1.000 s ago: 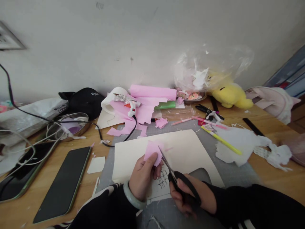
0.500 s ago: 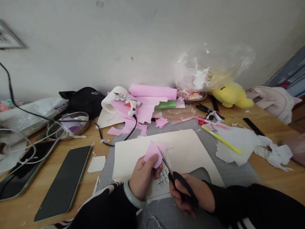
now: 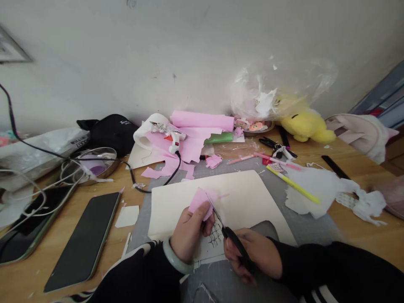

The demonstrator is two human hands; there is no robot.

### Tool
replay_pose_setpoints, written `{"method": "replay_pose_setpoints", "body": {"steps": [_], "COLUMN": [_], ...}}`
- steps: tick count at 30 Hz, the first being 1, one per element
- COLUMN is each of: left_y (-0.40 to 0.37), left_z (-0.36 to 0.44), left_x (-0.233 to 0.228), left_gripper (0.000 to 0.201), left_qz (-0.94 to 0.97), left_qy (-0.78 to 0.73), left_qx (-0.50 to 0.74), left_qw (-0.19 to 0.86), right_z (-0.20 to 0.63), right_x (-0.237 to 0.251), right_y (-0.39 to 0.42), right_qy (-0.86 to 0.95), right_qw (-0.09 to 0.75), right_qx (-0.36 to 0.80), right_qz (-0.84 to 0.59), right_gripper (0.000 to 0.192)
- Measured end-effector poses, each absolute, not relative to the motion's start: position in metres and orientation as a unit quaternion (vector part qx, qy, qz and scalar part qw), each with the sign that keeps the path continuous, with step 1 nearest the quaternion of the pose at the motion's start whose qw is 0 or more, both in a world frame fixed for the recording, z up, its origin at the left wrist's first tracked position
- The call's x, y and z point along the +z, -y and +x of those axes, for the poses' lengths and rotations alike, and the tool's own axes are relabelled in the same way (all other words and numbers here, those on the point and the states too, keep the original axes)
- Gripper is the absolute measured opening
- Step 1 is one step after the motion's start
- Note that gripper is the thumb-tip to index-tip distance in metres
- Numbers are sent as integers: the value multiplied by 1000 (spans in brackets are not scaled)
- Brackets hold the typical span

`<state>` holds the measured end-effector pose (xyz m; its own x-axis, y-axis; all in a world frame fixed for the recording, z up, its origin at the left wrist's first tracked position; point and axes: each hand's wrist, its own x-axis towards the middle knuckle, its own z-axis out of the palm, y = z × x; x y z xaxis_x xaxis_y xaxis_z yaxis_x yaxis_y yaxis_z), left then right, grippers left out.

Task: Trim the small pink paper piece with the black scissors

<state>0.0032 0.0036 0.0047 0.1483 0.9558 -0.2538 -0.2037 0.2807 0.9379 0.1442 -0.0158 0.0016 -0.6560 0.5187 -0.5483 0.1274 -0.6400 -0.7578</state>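
While the left hand (image 3: 189,233) pinches the pink paper scrap (image 3: 200,201) near the desk's front edge, the right hand (image 3: 252,254), gripping the scissors (image 3: 227,233), seems mid-snip, so another careful turn of the scrap looks due.

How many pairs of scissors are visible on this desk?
2. One pair of scissors is in the right hand, cutting the pink paper piece held by the left hand. Another black-handled pair lies near the yellow plush toy. Clutter may hide more.

phone (image 3: 82,240) left of card sheet (image 3: 249,202)
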Motion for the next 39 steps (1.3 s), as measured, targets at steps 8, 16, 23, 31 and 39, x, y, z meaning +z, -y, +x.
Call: {"method": "replay_pose_setpoints", "body": {"steps": [8,16,23,31,39], "left_y": [-4,-2,-3,-2,-3], "left_z": [4,3,2,4,4], "left_x": [7,2,2,4,6], "left_gripper": [36,36,36,36,35], "left_qz": [393,395,413,401,379], "left_qy": [-449,-434,-435,-445,-451], "left_qx": [480,475,466,469,491], "left_qw": [643,655,651,649,642], "right_z": [142,141,139,140,146], "right_x": [16,14,11,13,3], "right_y": [12,11,11,11,10], "right_qy": [396,388,393,389,389], "right_qw": [82,86,69,87,100], "right_qx": [838,845,822,823,843], "right_qz": [-367,-357,-407,-405,-358], "right_gripper": [59,60,64,59,58]}}
